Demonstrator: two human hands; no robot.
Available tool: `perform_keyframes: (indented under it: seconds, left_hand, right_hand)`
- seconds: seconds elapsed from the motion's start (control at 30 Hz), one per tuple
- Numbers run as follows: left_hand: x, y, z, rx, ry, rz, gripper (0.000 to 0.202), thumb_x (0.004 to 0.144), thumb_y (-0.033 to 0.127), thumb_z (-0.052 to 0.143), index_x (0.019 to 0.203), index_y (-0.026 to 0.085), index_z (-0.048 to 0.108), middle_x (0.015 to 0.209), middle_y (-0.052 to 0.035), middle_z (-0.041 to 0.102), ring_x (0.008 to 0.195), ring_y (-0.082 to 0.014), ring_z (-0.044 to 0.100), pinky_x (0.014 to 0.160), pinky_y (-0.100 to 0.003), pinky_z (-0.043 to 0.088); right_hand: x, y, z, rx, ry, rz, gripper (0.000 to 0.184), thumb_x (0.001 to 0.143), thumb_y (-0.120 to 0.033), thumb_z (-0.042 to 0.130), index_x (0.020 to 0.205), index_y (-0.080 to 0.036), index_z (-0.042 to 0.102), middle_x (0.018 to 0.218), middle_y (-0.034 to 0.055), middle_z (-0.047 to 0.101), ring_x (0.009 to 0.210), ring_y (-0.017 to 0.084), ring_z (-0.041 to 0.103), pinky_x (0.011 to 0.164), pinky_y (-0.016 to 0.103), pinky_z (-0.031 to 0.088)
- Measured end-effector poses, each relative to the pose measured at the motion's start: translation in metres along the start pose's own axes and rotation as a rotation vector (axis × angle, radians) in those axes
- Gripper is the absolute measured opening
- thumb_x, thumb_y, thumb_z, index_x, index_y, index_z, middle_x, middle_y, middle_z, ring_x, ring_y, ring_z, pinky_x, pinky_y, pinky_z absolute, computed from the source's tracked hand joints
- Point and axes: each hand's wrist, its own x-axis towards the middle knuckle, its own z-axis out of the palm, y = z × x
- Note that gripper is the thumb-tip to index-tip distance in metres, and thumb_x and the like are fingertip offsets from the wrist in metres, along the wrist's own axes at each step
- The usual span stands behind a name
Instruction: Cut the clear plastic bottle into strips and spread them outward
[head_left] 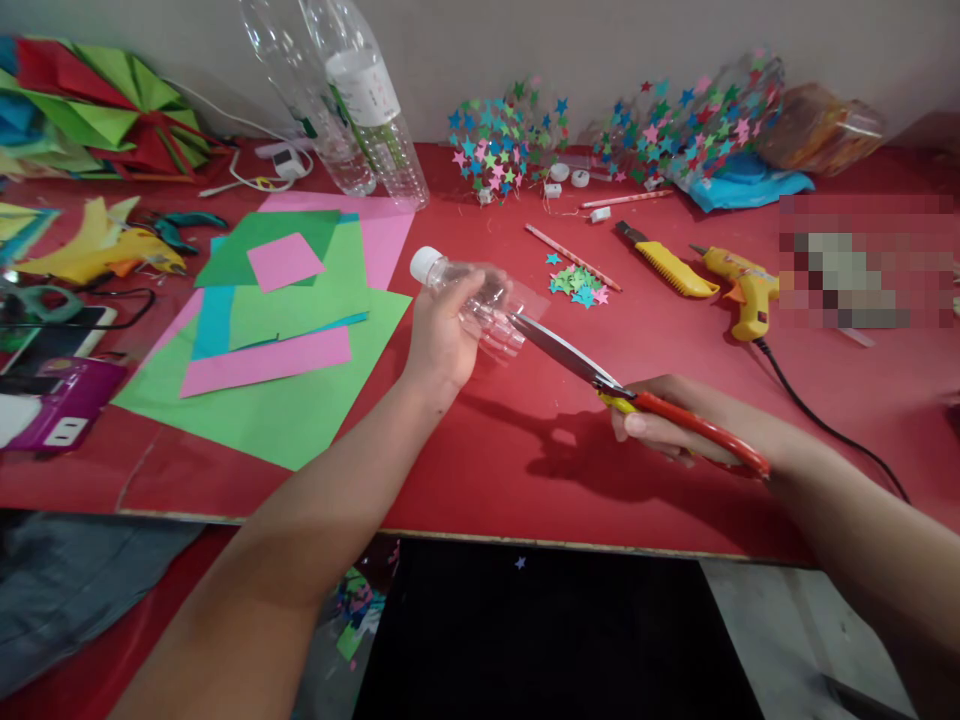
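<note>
My left hand (448, 335) is wrapped round the clear top part of a plastic bottle (491, 290), its white cap (426, 264) pointing up and left. The bottle's cut end, with strips of clear plastic, faces right. In my right hand (667, 415) is a pair of scissors (570, 355) with red and yellow handles. The blade tips reach the cut edge of the bottle piece; whether they bite into the plastic I cannot tell. Just beyond lie small paper stars (581, 285) and a pencil (574, 257).
Coloured paper sheets (330, 420) lie at left, near a purple box (71, 400). Plastic bottles (390, 150) and star-covered clear pieces (487, 145) stand along the wall. A yellow cutter (667, 265) and a corded glue gun (742, 285) lie at right. The table's front edge (570, 548) is close.
</note>
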Motion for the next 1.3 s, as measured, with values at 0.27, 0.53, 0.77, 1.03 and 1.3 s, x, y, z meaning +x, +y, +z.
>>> perform_keyframes:
  seconds: [0.27, 0.53, 0.77, 1.03, 1.3]
  left_hand:
    - [-0.003, 0.006, 0.004, -0.024, 0.012, -0.028, 0.011, 0.068, 0.014, 0.067, 0.072, 0.021, 0.059, 0.071, 0.0014, 0.070, 0.072, -0.0136, 0.067, 0.076, -0.028, 0.055]
    - [-0.003, 0.005, 0.005, 0.038, 0.021, -0.001, 0.016, 0.067, 0.017, 0.069, 0.074, 0.023, 0.056, 0.073, 0.0016, 0.071, 0.074, -0.0152, 0.068, 0.080, -0.032, 0.055]
    - [0.000, 0.005, 0.002, 0.027, -0.012, 0.055, 0.015, 0.067, 0.015, 0.066, 0.075, 0.023, 0.056, 0.073, 0.0025, 0.070, 0.074, -0.0147, 0.067, 0.080, -0.032, 0.054]
    - [0.003, 0.007, 0.001, 0.059, -0.021, 0.053, 0.016, 0.067, 0.016, 0.066, 0.076, 0.023, 0.054, 0.073, 0.0024, 0.068, 0.074, -0.0154, 0.067, 0.078, -0.033, 0.052]
    - [0.000, 0.011, 0.003, 0.093, -0.088, 0.065, 0.019, 0.068, 0.020, 0.067, 0.080, 0.024, 0.053, 0.075, 0.0019, 0.070, 0.075, -0.0166, 0.068, 0.079, -0.034, 0.052]
  right_hand:
    - [-0.001, -0.008, 0.002, 0.003, 0.001, 0.055, 0.048, 0.082, -0.067, 0.053, 0.073, -0.020, 0.047, 0.054, -0.0057, 0.043, 0.048, 0.009, 0.041, 0.050, 0.025, 0.032]
    - [-0.003, -0.008, 0.004, 0.002, 0.012, 0.071, 0.048, 0.084, -0.066, 0.052, 0.075, -0.019, 0.050, 0.053, -0.0056, 0.045, 0.047, 0.009, 0.041, 0.048, 0.024, 0.032]
    - [-0.003, -0.014, 0.012, 0.004, 0.099, 0.095, 0.046, 0.086, -0.062, 0.051, 0.072, -0.019, 0.051, 0.049, -0.0062, 0.043, 0.040, 0.007, 0.039, 0.041, 0.021, 0.029]
    - [-0.001, -0.013, 0.015, -0.025, 0.146, 0.094, 0.043, 0.084, -0.056, 0.058, 0.066, -0.020, 0.045, 0.044, -0.0085, 0.038, 0.039, 0.007, 0.037, 0.042, 0.021, 0.031]
    - [0.001, -0.008, 0.015, -0.069, 0.108, -0.040, 0.048, 0.083, -0.064, 0.055, 0.069, -0.019, 0.047, 0.057, -0.0045, 0.046, 0.048, 0.008, 0.041, 0.046, 0.023, 0.028]
